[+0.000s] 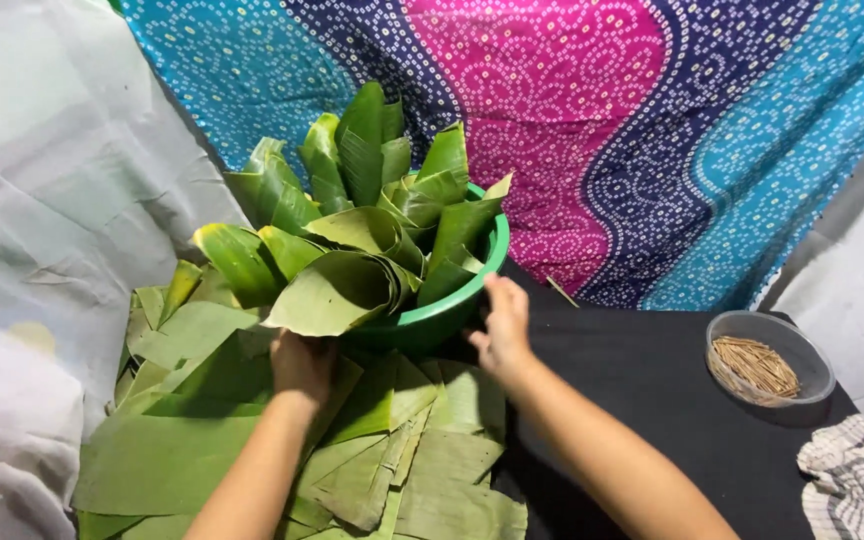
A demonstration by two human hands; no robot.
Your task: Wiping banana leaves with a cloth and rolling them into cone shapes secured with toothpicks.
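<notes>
Cloth: large patterned backdrop in pink, navy and teal, dotted all over, hanging in soft folds.
Table: covered in matte black fabric, with pale sheeting to the left.
Flat leaves: broad banana-leaf pieces, ribbed and slightly waxy, in a loose overlapping pile under and in front of the basin.
Basin: round green plastic, on the table's left part atop the flat leaves, crammed with rolled leaves that stand and curl over the rim.
Left hand: under the overhanging rolled leaves at the basin's near side; fingers hidden, so I cannot tell the grip.
Right hand: fingers curled onto the basin's near rim, pressing it rather than pinching.
Handling: judged from this, holding both sides low and level would keep the rolls from spilling.
Bowl: small, clear, full of thin brown sticks.
Towel: striped, crumpled, at the right corner.
</notes>
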